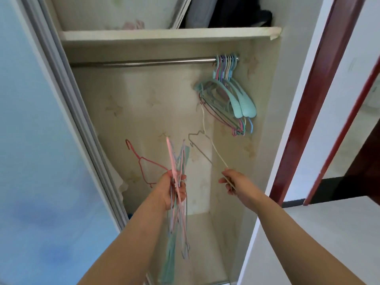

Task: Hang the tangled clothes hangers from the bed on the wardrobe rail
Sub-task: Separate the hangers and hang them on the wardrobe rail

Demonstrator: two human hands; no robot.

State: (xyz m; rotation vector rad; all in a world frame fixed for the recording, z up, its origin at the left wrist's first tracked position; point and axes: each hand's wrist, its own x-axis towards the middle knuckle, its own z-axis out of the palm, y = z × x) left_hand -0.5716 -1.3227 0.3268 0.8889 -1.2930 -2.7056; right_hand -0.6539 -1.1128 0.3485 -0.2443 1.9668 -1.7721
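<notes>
My left hand (171,190) grips a tangled bundle of hangers (178,175) in pink, blue and teal, held upright in front of the open wardrobe. A red wire hanger (144,161) sticks out to the left of that bundle. My right hand (232,182) pinches a thin cream hanger (213,149), with a grey wire hanger (197,145) close against it. The steel rail (144,62) runs across the wardrobe above both hands. At the rail's right end several hangers (228,91) hang bunched together, teal, pink, purple and blue.
A shelf (164,33) sits just above the rail, with dark folded items (236,13) on it. The sliding door (30,140) stands on the left. On the right are a white side panel (287,99) and a dark red door frame (312,99).
</notes>
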